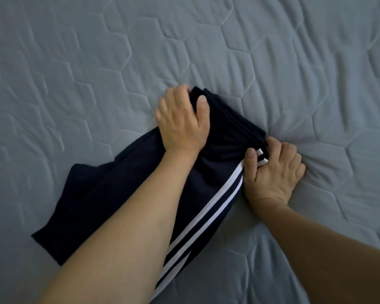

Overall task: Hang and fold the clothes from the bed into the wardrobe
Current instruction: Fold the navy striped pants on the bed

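Note:
A dark navy garment with white side stripes [110, 194] lies on the grey quilted bedspread [272, 51], its far end folded into several layers. My left hand [182, 119] grips the far left corner of that folded end, thumb on top. My right hand [272, 172] pinches the right corner of the fold at the striped edge. The white stripes run from my right hand down toward the lower middle of the view. My left forearm covers the middle of the garment. The wardrobe is out of view.
The bedspread with its hexagon stitching fills the whole view. It is wrinkled to the right of my right hand. No other clothes show.

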A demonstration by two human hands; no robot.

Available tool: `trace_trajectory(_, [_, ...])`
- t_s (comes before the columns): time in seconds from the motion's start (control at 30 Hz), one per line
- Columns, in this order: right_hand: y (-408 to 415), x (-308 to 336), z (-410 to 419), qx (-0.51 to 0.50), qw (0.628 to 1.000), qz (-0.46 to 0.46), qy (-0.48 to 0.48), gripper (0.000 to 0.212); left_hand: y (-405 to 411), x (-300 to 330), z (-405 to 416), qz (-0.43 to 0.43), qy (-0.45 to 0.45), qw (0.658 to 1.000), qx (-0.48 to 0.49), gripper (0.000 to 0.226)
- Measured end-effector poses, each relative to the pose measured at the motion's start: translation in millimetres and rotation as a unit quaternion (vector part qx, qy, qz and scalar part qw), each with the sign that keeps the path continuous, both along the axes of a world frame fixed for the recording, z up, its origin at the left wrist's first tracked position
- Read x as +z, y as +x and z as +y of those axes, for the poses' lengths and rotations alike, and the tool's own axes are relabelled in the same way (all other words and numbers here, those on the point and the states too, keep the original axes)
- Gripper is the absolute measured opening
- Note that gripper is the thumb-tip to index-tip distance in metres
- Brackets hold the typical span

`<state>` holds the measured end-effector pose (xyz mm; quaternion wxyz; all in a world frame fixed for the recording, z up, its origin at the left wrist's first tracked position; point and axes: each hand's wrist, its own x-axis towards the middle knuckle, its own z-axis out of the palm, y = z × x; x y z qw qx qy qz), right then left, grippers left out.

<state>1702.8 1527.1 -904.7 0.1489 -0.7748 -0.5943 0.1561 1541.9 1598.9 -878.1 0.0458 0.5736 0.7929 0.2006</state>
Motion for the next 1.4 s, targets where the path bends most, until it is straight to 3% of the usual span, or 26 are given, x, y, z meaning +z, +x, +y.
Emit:
trace_trajectory(0.1, [0,-1,1,0.005,1.000,-0.011,0.000,0.058,10,13,-51,0.039,0.072,0.996,-0.025,0.052])
trace_trajectory(0.2, [0,0,1,0.008,1.000,-0.011,0.007,0.059,25,15,-134,0.066,-0.039,0.993,-0.087,0.063])
trace_trajectory(0.3, [1,-1,-1,0.013,1.000,-0.014,0.015,0.059,31,-4,-163,0.095,-0.147,0.977,-0.119,0.068])
trace_trajectory(0.47, [4,-6,-1,0.016,1.000,-0.013,0.020,0.059,20,-14,-195,0.093,-0.161,0.964,-0.191,0.070])
trace_trajectory(0.57, [3,-8,-1,0.012,0.999,0.005,0.036,0.058,-31,-15,-222,0.118,-0.163,0.945,-0.258,0.071])
trace_trajectory(0.7, [-1,1,-6,-0.019,0.998,0.038,0.044,0.063,-131,-7,-222,0.168,-0.178,0.959,-0.140,0.069])
trace_trajectory(0.8, [-22,8,-22,-0.144,0.983,0.102,0.052,0.064,-177,-8,-227,0.139,-0.232,0.957,-0.108,0.067])
trace_trajectory(0.93, [-84,27,-83,-0.308,0.904,0.293,0.038,0.064,-184,-4,-226,0.106,-0.208,0.967,-0.097,0.065])
trace_trajectory(1.0, [-120,41,-135,-0.318,0.850,0.420,0.000,0.072,-191,4,-234,0.091,-0.181,0.979,0.025,0.067])
trace_trajectory(1.1, [-158,60,-207,-0.338,0.772,0.524,-0.124,0.079,-215,19,-252,-0.016,-0.232,0.951,0.205,0.071])
trace_trajectory(1.3, [-191,77,-292,-0.270,0.637,0.596,-0.407,0.024,-245,46,-295,-0.191,-0.283,0.933,0.113,0.034])
trace_trajectory(1.4, [-201,93,-325,-0.289,0.539,0.609,-0.505,0.009,-251,57,-325,-0.404,-0.268,0.857,0.176,0.014])
